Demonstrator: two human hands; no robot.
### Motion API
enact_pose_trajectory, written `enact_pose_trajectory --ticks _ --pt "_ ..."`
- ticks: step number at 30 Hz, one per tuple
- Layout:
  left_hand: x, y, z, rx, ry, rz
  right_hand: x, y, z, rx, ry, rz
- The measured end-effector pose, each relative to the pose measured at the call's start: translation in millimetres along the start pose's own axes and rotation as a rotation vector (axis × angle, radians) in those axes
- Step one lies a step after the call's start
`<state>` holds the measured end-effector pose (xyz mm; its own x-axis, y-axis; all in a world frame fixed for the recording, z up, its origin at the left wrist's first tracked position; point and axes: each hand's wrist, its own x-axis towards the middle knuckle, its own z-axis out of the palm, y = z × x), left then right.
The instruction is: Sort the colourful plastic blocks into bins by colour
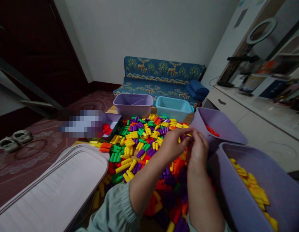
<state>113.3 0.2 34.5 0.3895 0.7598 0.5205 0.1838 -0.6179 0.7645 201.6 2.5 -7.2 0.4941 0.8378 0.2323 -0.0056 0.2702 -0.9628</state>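
My left hand (174,143) and my right hand (199,147) meet at the fingertips above the right side of a heap of plastic building pieces (142,135). The fingers of both are bent and pressed together. Whatever lies between them is hidden. Yellow, green, purple, red and orange pieces make up the heap, many of them joined in short ribbed blocks. Just beyond my right hand stands a purple bin (222,124) with a few red pieces (212,131) inside. Nearer me on the right, a larger purple bin (272,167) holds yellow pieces (253,187).
An empty-looking purple tub (133,102) and a light blue tub (173,106) stand behind the heap. At left are a dark-sided box (115,127) with red pieces and stacked pale lids (67,183). A patterned sofa (161,74) is behind; a white cabinet (265,129) flanks the right.
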Motion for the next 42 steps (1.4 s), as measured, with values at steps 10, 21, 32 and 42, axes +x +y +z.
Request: enact_pose_trajectory --ticks 10,21,32,42 --pt "-74 -91 -47 0.427 -0.075 -0.205 -26 34 18 -1.025 -0.594 -0.236" --pt "-72 -91 -49 0.166 0.061 -0.277 -23 36 22 -0.611 -0.528 -0.079" --pt "-68 -88 -57 -0.784 0.438 -0.657 -27 16 32 -0.05 -0.388 0.115" --pt "-66 -81 -58 -1.03 0.398 -0.613 -34 4 30 -0.041 -0.446 0.286"
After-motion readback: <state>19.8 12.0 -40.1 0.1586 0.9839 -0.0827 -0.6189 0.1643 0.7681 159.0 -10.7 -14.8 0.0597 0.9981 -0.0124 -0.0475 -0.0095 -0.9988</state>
